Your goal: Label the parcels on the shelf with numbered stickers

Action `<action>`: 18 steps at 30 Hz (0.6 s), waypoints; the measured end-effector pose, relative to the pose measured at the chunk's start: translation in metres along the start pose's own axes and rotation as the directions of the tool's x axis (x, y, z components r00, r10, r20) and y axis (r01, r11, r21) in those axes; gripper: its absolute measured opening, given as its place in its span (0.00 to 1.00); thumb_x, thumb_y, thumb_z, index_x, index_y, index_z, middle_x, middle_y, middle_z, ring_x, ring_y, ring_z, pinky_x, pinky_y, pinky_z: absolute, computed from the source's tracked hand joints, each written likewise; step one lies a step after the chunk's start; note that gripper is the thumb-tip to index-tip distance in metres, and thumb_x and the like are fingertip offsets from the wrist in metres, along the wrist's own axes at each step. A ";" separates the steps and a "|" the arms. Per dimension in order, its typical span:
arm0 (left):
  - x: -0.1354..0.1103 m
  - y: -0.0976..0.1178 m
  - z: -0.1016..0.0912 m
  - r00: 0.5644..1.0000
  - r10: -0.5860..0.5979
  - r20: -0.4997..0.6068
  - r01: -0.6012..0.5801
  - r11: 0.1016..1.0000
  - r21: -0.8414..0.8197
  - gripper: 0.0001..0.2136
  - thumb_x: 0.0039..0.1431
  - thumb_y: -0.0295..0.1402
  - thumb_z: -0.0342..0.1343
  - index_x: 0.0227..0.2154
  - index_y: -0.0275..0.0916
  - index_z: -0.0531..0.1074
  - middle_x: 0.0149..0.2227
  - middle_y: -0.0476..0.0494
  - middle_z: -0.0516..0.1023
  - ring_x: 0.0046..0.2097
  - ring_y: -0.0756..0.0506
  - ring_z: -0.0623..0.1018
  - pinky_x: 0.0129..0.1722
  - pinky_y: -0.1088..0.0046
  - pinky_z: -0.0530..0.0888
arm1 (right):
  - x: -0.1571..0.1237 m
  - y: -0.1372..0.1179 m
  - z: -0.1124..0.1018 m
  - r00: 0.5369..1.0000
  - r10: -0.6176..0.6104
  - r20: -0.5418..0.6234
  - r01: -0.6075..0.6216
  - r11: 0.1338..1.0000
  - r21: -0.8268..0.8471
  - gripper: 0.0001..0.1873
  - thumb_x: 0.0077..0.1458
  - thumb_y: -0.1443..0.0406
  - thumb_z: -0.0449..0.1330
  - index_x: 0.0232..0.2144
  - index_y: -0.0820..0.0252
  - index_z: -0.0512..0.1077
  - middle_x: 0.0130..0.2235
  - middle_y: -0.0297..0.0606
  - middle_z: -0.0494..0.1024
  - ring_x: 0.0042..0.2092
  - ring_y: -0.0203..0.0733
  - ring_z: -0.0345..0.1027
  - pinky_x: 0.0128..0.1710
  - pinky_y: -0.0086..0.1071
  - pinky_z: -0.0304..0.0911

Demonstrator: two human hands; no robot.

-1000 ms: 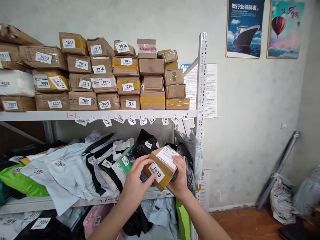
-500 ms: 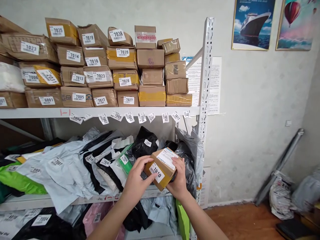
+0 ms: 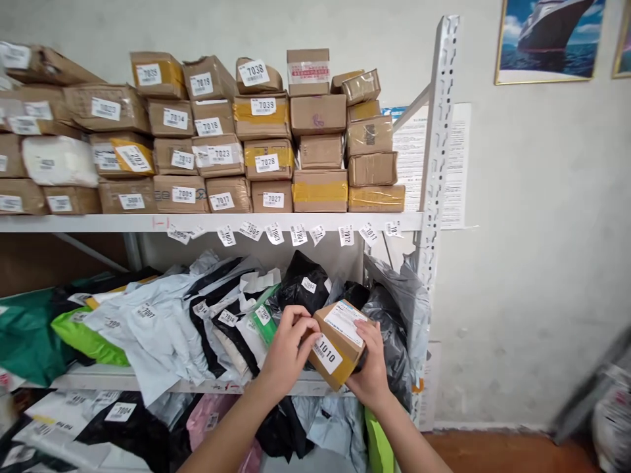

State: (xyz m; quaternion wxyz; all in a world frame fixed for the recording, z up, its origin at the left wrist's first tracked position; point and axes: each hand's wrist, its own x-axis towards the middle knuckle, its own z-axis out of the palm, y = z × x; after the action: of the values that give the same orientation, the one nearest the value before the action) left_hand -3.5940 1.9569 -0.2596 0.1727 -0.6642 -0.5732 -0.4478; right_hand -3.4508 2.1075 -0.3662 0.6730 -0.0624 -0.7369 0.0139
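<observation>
I hold a small cardboard box [image 3: 340, 345] with both hands in front of the middle shelf. It carries a white shipping label on top and a sticker reading 1010 on its side. My left hand [image 3: 288, 348] grips its left end, fingers curled over the top edge. My right hand [image 3: 372, 364] is wrapped round its right side. Behind the box lie black and grey poly mailer bags [image 3: 305, 289] on the shelf.
The upper shelf [image 3: 207, 222] bears stacked numbered cardboard boxes [image 3: 266, 131], with number tags hanging from its edge. A white perforated upright [image 3: 436, 131] ends the rack at the right. More mailers fill the lower level [image 3: 118, 420]. Papers and a ship poster [image 3: 547, 39] hang on the wall.
The view has swung left and slightly down, so the rack shifted right in frame. Both hands keep the same hold on the box, which has barely moved relative to the shelf.
</observation>
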 end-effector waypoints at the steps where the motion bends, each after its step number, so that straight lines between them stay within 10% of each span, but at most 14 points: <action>1: -0.003 -0.001 0.003 0.997 0.068 -0.046 -0.065 0.996 0.067 0.05 0.66 0.29 0.51 0.37 0.40 0.71 0.42 0.42 0.69 0.45 0.45 0.74 0.46 0.67 0.74 | -0.002 0.000 0.001 1.000 0.018 0.004 -0.019 0.999 0.030 0.41 0.46 0.65 0.68 0.60 0.59 0.56 0.56 0.53 0.67 0.59 0.61 0.63 0.62 0.74 0.45; 6: -0.027 -0.010 0.018 0.894 0.411 -0.180 -0.353 0.892 0.282 0.07 0.61 0.22 0.52 0.40 0.39 0.68 0.39 0.41 0.75 0.41 0.44 0.75 0.41 0.65 0.76 | -0.016 -0.003 0.008 0.998 0.044 0.032 -0.049 0.988 0.149 0.42 0.46 0.65 0.67 0.61 0.62 0.55 0.57 0.57 0.65 0.59 0.63 0.62 0.60 0.73 0.51; 18: -0.056 -0.029 0.014 0.864 0.496 -0.087 -0.477 0.862 0.173 0.10 0.61 0.20 0.49 0.42 0.38 0.67 0.38 0.40 0.80 0.39 0.43 0.77 0.41 0.59 0.78 | -0.048 -0.020 0.016 0.991 0.117 0.063 -0.124 0.985 0.118 0.43 0.46 0.62 0.67 0.62 0.59 0.56 0.57 0.54 0.66 0.57 0.64 0.65 0.55 0.63 0.62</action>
State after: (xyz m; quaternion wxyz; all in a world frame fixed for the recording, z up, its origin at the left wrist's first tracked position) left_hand -3.6113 1.9420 -0.3198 0.3647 -0.7428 -0.4053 -0.3886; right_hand -3.4638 2.0837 -0.4135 0.6526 -0.0652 -0.7481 0.1011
